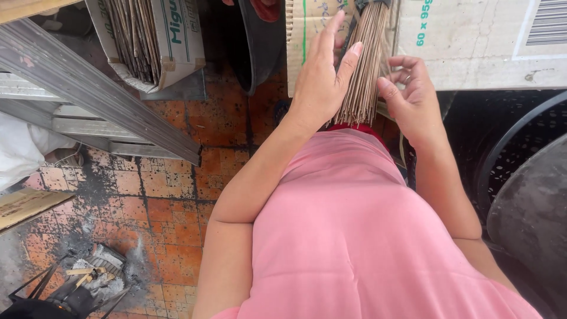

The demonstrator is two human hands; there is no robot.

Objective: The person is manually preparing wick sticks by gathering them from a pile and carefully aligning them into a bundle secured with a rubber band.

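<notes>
In the head view, a bundle of thin brown sticks (361,71) is seen standing upright against a cardboard box (304,35), just above a pink-clad lap. The left hand (322,77) is laid flat on the bundle's left side, fingers (332,32) straight and close together. The right hand (413,97) is held just beside the bundle's right edge, fingers curled and slightly apart; contact there is probably made, though it cannot be told. A second box of sticks (147,38) lies over the tiled floor (171,207).
</notes>
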